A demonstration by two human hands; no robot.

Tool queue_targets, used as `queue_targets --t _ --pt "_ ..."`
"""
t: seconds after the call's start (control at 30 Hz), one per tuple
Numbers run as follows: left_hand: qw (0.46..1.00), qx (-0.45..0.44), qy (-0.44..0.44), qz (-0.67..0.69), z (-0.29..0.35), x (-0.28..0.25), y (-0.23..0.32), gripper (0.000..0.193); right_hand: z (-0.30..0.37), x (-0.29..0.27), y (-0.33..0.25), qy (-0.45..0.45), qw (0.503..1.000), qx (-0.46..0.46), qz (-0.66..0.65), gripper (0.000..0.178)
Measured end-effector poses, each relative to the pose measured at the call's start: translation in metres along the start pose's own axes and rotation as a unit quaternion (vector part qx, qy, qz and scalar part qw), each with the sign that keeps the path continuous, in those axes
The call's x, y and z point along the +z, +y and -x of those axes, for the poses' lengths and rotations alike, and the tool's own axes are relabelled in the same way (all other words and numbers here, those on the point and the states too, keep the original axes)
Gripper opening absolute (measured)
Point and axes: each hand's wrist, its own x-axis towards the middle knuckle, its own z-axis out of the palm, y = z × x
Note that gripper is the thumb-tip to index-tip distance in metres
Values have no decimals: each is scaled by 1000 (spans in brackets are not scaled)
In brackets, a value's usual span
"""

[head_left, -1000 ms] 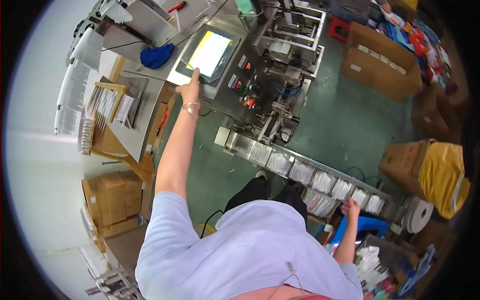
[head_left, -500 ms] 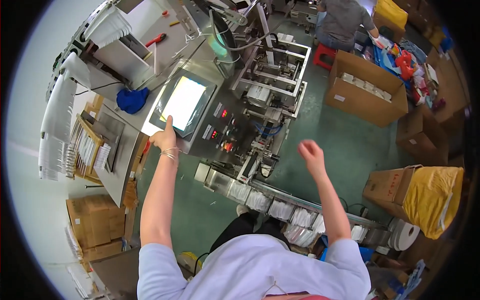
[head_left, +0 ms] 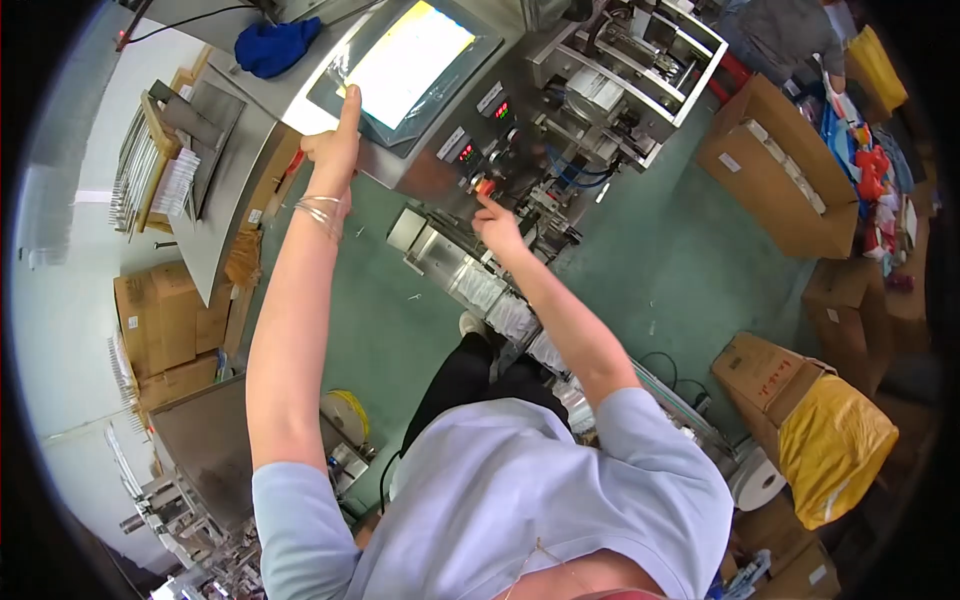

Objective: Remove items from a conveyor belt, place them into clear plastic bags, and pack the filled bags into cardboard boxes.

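My left hand point(head_left: 333, 152) is at the near left corner of a lit touch screen point(head_left: 412, 62), its index finger stretched out and the fingertip over the screen's edge. It holds nothing. My right hand point(head_left: 499, 232) points its index finger at a red-orange knob point(head_left: 485, 187) on the metal control panel point(head_left: 430, 172). That fingertip is at or just below the knob; whether it touches cannot be made out. The other right fingers are partly curled, with nothing visible in them. Two small red-and-green digit displays point(head_left: 467, 152) sit between the screen and the knob.
Right of the panel stands a metal machine frame point(head_left: 640, 80). A conveyor with white packets point(head_left: 480, 287) runs below my right arm. An open carton point(head_left: 770, 170) stands at the right, near a yellow sack point(head_left: 835, 450). A blue cloth point(head_left: 275, 47) lies left of the screen.
My right hand has come in leftward from over the floor to the red-orange knob, its index finger now extended. My left hand stays by the screen's corner. The view has shifted and turned.
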Motion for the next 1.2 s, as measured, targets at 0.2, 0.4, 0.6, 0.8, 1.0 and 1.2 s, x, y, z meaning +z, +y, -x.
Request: queue_targets --t 0.2,0.4,0.6,0.8,1.0,1.2 --pt "990 69 -107 65 22 -11 8 91 -11 36 2 111 979 64 -161 50" --pt "984 -13 -158 83 34 -17 21 88 -8 26 -25 118 948 91 -282 44" --pt "984 25 -151 94 34 -13 17 85 -16 6 -31 62 913 219 -339 34" --pt "987 71 -120 85 36 -17 5 82 -14 0 -24 -17 910 242 -337 34" --pt "947 269 -88 150 62 25 -90 84 14 -48 12 33 943 125 -308 31" --pt "950 309 -3 32 76 115 -152 100 183 -108 72 239 930 236 -148 12"
